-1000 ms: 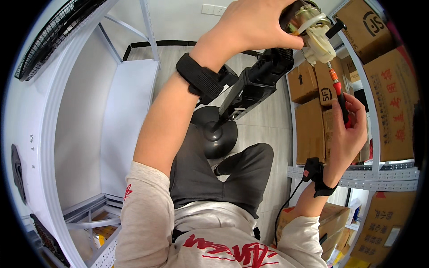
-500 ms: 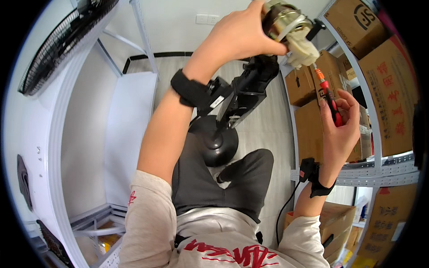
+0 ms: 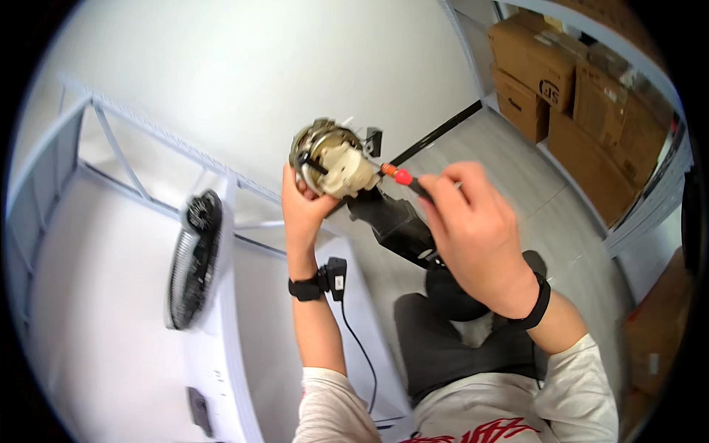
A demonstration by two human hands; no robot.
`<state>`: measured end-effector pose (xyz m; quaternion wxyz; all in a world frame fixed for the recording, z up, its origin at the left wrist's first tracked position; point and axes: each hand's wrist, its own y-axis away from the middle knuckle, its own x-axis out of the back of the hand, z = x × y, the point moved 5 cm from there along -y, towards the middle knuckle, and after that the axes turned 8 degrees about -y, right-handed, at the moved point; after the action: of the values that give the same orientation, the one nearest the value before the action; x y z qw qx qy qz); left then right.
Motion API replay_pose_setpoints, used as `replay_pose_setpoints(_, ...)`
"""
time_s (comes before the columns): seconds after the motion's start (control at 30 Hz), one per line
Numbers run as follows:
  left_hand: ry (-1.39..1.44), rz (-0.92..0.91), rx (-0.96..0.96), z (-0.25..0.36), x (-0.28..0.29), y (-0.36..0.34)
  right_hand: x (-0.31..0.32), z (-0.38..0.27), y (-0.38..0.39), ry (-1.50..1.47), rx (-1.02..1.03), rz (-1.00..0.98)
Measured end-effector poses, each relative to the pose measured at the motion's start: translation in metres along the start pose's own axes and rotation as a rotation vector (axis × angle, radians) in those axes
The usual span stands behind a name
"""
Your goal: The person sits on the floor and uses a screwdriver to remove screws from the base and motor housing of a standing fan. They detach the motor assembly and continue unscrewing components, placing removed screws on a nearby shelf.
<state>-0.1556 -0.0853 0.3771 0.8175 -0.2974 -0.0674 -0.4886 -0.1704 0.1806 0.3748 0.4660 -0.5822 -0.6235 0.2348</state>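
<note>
An exposed fan motor (image 3: 323,140) with a cream plastic gear housing (image 3: 346,171) sits atop a black fan stand (image 3: 399,225). My left hand (image 3: 303,207) is closed around the motor's left and lower side. In my right hand (image 3: 476,232) is a screwdriver (image 3: 403,176) with a red and black handle and an orange section near the shaft. It points left, its tip at the right side of the cream housing. Whether the tip sits in a screw is too small to tell. The stand's round black base (image 3: 452,295) is between my legs, partly behind my right hand.
On a white shelf at left lies a black fan part with a grille (image 3: 193,258); nearer me is a small dark item (image 3: 199,410). Cardboard boxes (image 3: 532,63) fill the rack at right. A black cable (image 3: 362,347) hangs from my left wrist's strap device.
The view has turned toward the left shelf. My left hand's grip on the motor has shifted lower. My right hand now holds the screwdriver from above, and the driver points left instead of up.
</note>
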Motion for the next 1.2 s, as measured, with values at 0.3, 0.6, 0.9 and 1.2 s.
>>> replay_pose_setpoints(0.3, -0.133, 0.072, 0.122, -0.020, 0.008, 0.000, 0.000, 0.019, 0.003, -0.064, -0.057, 0.019)
replay_pose_setpoints(0.6, -0.079, 0.006, 0.082, -0.006, 0.000, 0.008, 0.001, 0.026, -0.004, -0.017, -0.053, -0.068)
replay_pose_setpoints(0.9, -0.109, 0.078, 0.111, -0.009, 0.003, 0.010, 0.001, 0.022, 0.002, -0.125, -0.058, -0.062)
replay_pose_setpoints(1.2, -0.109, 0.288, 0.145, -0.022, 0.011, 0.021, 0.003, 0.033, -0.002, -0.182, -0.018, -0.075)
